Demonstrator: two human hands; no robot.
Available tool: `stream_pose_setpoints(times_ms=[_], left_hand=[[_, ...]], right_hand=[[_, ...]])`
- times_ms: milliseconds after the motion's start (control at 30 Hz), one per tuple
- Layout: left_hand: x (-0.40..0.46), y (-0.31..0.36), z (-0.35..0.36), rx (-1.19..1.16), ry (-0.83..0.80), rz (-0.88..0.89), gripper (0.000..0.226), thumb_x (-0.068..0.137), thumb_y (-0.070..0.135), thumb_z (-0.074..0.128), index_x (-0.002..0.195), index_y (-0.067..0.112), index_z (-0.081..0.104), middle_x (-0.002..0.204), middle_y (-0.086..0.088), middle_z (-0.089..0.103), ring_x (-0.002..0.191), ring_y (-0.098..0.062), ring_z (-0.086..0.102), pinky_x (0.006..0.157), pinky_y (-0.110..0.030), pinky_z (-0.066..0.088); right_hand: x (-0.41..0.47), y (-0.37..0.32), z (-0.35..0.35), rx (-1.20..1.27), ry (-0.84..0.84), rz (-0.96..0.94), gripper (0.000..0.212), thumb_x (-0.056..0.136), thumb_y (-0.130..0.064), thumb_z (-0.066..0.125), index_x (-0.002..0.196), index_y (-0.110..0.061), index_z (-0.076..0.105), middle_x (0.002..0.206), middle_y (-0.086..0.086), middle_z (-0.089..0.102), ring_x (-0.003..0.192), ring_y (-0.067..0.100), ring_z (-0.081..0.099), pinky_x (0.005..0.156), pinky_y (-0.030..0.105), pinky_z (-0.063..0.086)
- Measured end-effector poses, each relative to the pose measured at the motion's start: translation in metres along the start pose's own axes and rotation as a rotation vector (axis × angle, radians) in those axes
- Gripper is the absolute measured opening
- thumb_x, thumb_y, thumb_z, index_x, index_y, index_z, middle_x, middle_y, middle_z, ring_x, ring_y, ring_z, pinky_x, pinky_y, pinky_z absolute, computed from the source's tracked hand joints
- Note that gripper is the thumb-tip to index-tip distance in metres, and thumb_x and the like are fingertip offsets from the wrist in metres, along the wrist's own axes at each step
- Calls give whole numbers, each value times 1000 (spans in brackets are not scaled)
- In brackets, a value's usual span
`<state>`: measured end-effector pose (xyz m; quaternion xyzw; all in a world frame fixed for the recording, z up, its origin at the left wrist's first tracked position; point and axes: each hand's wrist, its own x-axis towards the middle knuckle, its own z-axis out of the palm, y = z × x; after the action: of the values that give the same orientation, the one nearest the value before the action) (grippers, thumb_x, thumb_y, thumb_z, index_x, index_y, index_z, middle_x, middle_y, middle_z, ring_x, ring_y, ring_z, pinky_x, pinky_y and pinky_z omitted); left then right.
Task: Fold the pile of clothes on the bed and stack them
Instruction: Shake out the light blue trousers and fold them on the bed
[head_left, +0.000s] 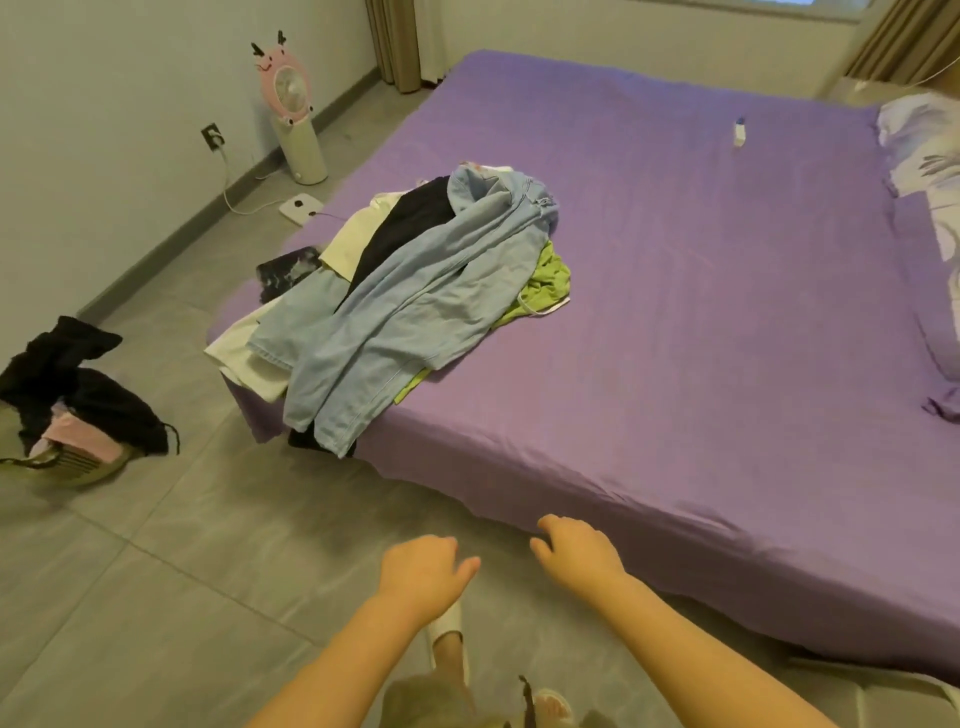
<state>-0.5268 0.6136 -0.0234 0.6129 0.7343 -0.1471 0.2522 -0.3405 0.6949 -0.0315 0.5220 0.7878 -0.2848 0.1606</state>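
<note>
At the near left corner of the purple bed (675, 291) the unfolded pile of clothes (400, 291) spills over the edge, while the left hand (423, 571) and right hand (576, 553) hang loose and empty, well short of it, seemingly approaching.

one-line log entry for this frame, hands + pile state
stage: approach | left hand: empty, over floor | right hand: empty, near bed edge | pile of clothes: unfolded, jeans on top | stack: none
</note>
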Motion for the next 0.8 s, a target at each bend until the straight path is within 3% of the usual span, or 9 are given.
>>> stream_pose_setpoints(times_ms=[100,233,433,800], left_hand=[[27,-29,-24,50,5,61,49,96,57,32,109,18,58,109,-2,64,99,-23,61,71,-32,42],[56,-58,-48,91,-14,121,51,96,56,33,115,17,58,114,-3,63,104,-24,60,80,-35,45],[83,-84,-65,73,-22,180,50,95,58,33,112,19,59,112,-2,64,101,-22,61,81,-35,48],[139,-113,-93,12,-45,120,52,95,59,32,117,21,59,113,0,64,101,-20,62,79,-34,50]], right_hand=[[26,-29,-14,18,18,25,41,100,-36,37,134,-15,45,129,7,57,113,27,56,92,38,46],[51,-61,-19,48,25,59,42,100,-37,37,135,-15,45,131,7,57,115,28,55,92,38,46],[72,-81,-29,53,8,127,43,100,-38,37,137,-16,43,133,6,55,117,27,54,95,39,44],[150,-99,-69,31,-19,102,36,99,-37,38,125,-15,50,123,10,60,110,31,56,85,37,47]])
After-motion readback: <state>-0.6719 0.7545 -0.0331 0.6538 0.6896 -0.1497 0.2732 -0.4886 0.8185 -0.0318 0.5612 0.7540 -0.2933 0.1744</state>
